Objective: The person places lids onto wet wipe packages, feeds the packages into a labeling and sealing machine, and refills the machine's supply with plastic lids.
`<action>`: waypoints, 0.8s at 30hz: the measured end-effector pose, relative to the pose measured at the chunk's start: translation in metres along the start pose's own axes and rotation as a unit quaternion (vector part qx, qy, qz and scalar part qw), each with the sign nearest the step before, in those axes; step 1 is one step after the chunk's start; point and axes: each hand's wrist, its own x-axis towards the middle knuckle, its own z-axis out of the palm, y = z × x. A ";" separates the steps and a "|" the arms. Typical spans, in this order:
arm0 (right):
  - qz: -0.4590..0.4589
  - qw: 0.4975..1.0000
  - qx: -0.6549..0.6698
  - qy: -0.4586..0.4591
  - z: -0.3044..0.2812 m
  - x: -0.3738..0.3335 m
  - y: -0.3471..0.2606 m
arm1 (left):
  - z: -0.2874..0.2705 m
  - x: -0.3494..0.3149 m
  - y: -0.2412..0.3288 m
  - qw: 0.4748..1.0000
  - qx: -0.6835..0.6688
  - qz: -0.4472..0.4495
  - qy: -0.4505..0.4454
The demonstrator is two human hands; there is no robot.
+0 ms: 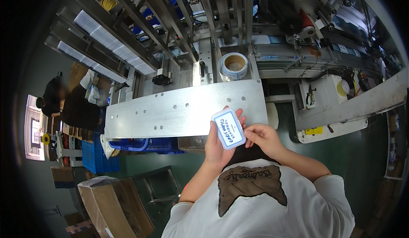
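Note:
A flat white plastic wipes lid (228,129) with rounded corners and a blue-bordered label faces up in front of my body. My left hand (218,146) holds it from beneath, thumb along its left edge and fingertips showing past its far right corner. My right hand (264,137) is at the lid's right edge, thumb and fingers pinched together. Whether something small sits between those fingertips is too small to tell. Both hands are just off the near edge of a bare metal plate (170,110).
Beyond the plate, a roll of labels (234,66) lies on the machine. Tall metal guides hold stacked white cards (102,33) at left. A conveyor (306,59) runs off right. Blue crates (96,152) and a cardboard box (113,204) stand lower left. Another person (81,105) is at far left.

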 end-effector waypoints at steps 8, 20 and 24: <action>-0.220 0.952 -0.193 0.095 0.002 0.004 -0.011 | 0.000 -0.001 0.000 0.996 -0.082 -0.027 0.007; -0.364 0.823 -0.435 0.034 0.018 0.008 -0.007 | -0.010 -0.004 0.000 0.992 -0.121 -0.024 -0.002; -0.395 0.790 -0.467 0.034 0.023 0.010 -0.005 | -0.012 -0.004 -0.002 0.997 -0.081 -0.001 0.006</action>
